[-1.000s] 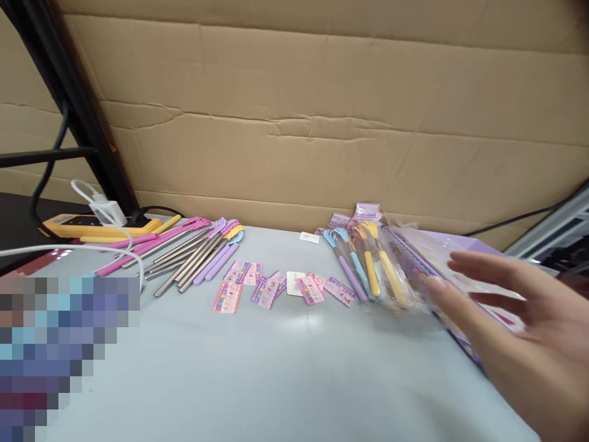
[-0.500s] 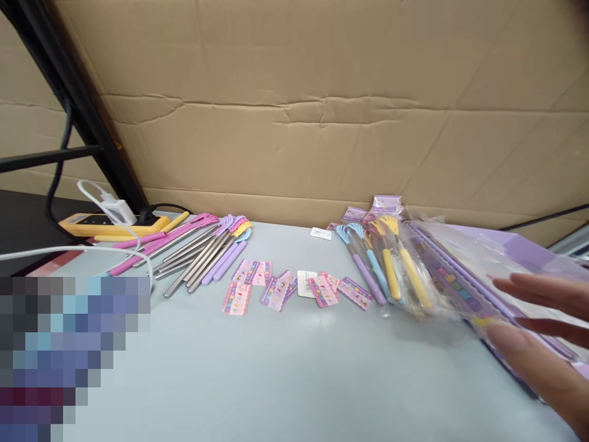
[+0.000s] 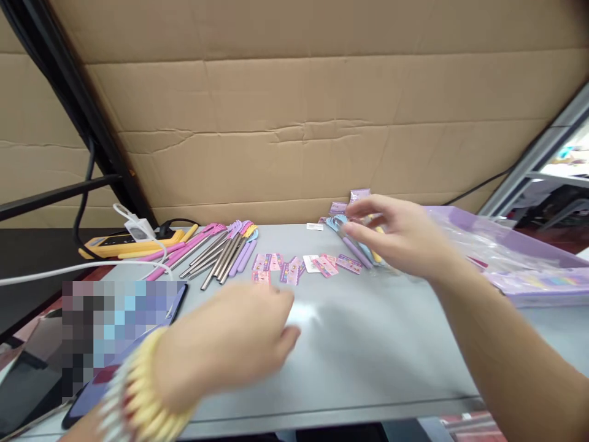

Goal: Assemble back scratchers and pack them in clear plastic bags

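My left hand (image 3: 230, 341), blurred and wearing a pale beaded bracelet (image 3: 147, 387), hovers low over the grey table (image 3: 359, 344). Its fingers curl downward, and whether they hold anything is hidden. Farther right, my right hand (image 3: 405, 236) reaches over the right-hand group of back scratchers (image 3: 354, 245), thumb and fingers apart. It partly covers their yellow ones. A larger pile of back scratchers (image 3: 225, 252) with metal rods and coloured hand-shaped ends lies at the back left. Between the two groups are several small printed cards (image 3: 292, 270) in pink and purple.
A purple box (image 3: 464, 221) with clear plastic bags (image 3: 478, 245) stands on the right. On the left are a yellow power strip (image 3: 133, 242), a white cable (image 3: 59, 270) and a phone (image 3: 115, 368) with a blurred screen. Cardboard (image 3: 294, 92) walls the back.
My right hand has moved from the right edge leftward over the right-hand back scratchers. My left hand has come into view. The view has shifted, showing the table's front edge.
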Action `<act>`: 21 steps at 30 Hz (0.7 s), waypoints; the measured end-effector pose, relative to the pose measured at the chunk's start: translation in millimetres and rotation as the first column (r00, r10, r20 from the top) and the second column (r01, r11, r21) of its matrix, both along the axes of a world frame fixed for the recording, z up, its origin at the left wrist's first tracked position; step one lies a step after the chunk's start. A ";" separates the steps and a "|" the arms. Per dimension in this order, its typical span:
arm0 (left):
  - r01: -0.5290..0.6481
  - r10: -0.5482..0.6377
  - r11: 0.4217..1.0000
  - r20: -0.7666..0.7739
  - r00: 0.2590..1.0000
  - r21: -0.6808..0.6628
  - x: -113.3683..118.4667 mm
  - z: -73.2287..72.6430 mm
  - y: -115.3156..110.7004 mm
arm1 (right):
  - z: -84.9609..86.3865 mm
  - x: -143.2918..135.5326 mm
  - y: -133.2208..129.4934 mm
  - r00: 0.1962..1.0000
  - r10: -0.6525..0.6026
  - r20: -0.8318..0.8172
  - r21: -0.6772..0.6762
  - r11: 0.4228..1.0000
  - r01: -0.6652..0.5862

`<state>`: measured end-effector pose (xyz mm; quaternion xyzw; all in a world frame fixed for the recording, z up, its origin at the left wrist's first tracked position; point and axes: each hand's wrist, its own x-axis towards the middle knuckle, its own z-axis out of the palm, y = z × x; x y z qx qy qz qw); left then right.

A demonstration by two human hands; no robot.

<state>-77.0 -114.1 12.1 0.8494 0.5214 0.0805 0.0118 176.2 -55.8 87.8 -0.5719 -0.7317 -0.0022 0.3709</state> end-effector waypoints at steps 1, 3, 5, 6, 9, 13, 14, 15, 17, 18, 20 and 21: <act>0.056 -0.057 0.998 -0.055 0.997 -0.021 17.3 23.4 18.4 | -4.8 -4.3 11.0 0.999 0.033 0.013 -0.011 0.999 -0.033; 0.007 -0.007 1.000 -0.078 0.997 0.000 45.4 49.4 49.5 | -20.2 -10.8 31.7 0.989 0.136 0.055 -0.046 0.990 -0.133; -0.122 0.122 0.992 -0.054 0.991 0.014 60.6 48.4 71.8 | -39.9 -14.2 47.6 0.977 0.189 0.097 -0.081 0.980 -0.181; -0.161 0.162 0.986 -0.026 0.986 0.033 63.6 41.0 80.0 | -49.8 -14.9 53.2 0.978 0.180 0.111 -0.085 0.982 -0.171; -0.240 0.237 0.963 0.040 0.971 0.122 61.9 12.4 95.3 | -73.5 -13.4 60.8 0.962 0.183 0.201 -0.135 0.978 -0.158; -0.214 0.209 0.956 0.050 0.977 0.199 55.0 -3.5 99.1 | -82.4 -5.5 58.0 0.948 0.153 0.279 -0.233 0.968 -0.087; -0.214 0.208 0.956 0.052 0.977 0.199 54.0 -3.4 98.5 | -81.4 -3.2 56.6 0.951 0.111 0.289 -0.251 0.967 -0.037; -0.218 0.211 0.957 0.055 0.976 0.194 53.5 -2.8 97.9 | -79.7 -1.0 55.3 0.952 0.058 0.300 -0.272 0.962 0.027; -0.232 0.225 0.957 0.056 0.973 0.174 54.0 -1.8 97.2 | -75.9 2.7 53.3 0.945 -0.040 0.325 -0.330 0.931 0.153; -0.238 0.232 0.957 0.057 0.971 0.167 55.0 -2.0 97.2 | -74.2 3.9 52.6 0.938 -0.075 0.337 -0.360 0.911 0.203; -0.243 0.236 0.955 0.064 0.970 0.170 58.1 -3.9 97.7 | -72.1 4.9 51.8 0.926 -0.114 0.360 -0.419 0.867 0.269; -0.241 0.233 0.955 0.065 0.970 0.173 59.9 -5.3 98.0 | -71.6 4.7 51.6 0.921 -0.124 0.370 -0.444 0.847 0.293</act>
